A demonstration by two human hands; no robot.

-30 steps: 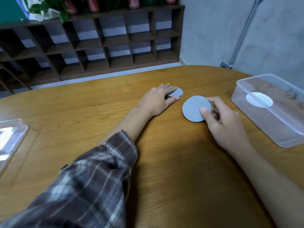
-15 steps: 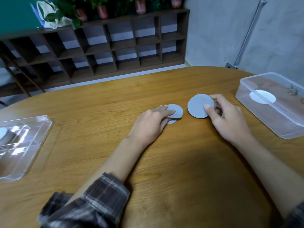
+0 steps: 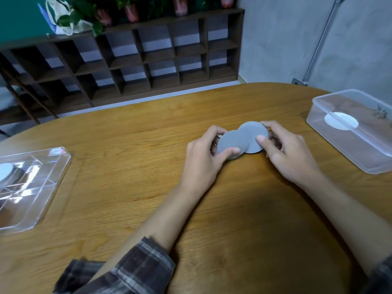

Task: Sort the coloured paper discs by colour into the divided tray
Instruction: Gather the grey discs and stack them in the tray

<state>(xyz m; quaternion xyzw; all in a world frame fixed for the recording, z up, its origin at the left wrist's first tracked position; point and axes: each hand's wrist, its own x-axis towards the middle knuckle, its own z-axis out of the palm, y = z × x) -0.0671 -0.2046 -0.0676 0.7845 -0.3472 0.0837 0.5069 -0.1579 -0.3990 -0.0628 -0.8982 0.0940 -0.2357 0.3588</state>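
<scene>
Grey matte round discs (image 3: 244, 139) overlapping, pinched by left hand (image 3: 201, 160), right hand (image 3: 288, 153).

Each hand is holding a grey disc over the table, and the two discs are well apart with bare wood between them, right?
Not quite. The left hand and right hand each pinch a grey disc, but the left disc and right disc are not apart: they overlap at their edges, with no gap between them. The head view shows it.

Office-like room, wooden table (image 3: 118, 187), dark cubby shelving (image 3: 148, 60), potted plants (image 3: 131, 9)
</scene>
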